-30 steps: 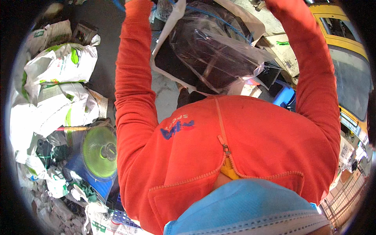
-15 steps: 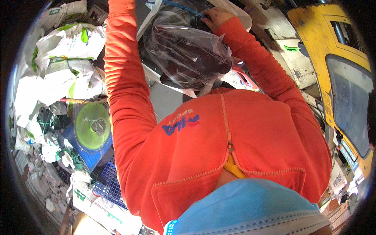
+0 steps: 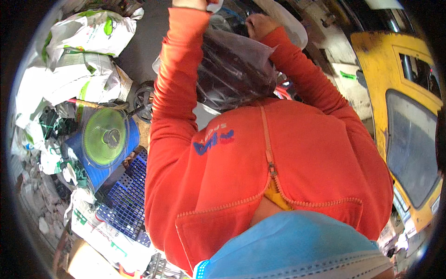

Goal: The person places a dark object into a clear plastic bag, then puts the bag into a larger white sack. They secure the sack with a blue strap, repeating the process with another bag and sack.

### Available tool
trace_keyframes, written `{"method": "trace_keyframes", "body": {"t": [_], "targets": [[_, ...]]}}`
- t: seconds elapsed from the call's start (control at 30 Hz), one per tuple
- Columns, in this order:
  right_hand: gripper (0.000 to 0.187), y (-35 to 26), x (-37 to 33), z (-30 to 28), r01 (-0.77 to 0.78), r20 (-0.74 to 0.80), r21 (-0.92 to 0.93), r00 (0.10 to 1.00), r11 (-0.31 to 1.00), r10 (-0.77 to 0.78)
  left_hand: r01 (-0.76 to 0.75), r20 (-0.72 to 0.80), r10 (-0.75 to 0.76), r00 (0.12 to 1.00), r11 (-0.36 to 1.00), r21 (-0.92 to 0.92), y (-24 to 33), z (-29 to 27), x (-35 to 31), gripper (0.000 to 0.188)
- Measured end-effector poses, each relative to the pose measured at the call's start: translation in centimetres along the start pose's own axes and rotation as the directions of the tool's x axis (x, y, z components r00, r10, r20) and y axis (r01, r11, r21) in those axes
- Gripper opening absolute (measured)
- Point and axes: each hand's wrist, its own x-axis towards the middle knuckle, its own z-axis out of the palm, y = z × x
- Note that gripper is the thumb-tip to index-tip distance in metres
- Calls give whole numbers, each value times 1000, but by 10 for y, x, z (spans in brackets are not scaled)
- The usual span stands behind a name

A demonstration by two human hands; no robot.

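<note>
A large clear plastic bag (image 3: 232, 69) with dark contents, not clear enough to name, lies in front of my chest. My right hand (image 3: 261, 25) is closed at the bag's far right part, its fingers curled on the plastic beside a blue strip. At the top edge of the picture, my left hand (image 3: 190, 3) is mostly cut off. It is close to the bag's upper left side and a small white piece (image 3: 214, 6), and its fingers are largely out of sight.
On the left are white sacks with green print (image 3: 93, 35), a green fan (image 3: 106, 137), a blue plastic crate (image 3: 127, 193) and a small black wheel (image 3: 145, 100). A yellow machine panel with a window (image 3: 411, 139) stands to the right. Heaped scraps lie at the far left.
My left hand has come into view at the top, its arm swinging rightward toward the bag. The right hand has shifted slightly. The view has turned a little, showing more floor on the left.
</note>
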Motion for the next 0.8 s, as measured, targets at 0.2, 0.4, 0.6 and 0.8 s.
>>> {"method": "trace_keyframes", "body": {"t": [0.2,0.4,0.6,0.8], "targets": [[15,3,7,8,116,-81,57,990,992,-111,35,-81,-33,996,999,27,1,18,-25,22],[12,2,14,5,167,-41,56,985,984,-165,-119,89,129,988,986,-113,-3,7,-36,23],[9,0,13,1,346,-186,40,924,937,-333,-137,68,150,986,977,-166,-6,14,-54,29],[14,-8,22,6,329,-99,101,942,939,-320,-134,68,134,989,991,1,1,28,-75,30]]}}
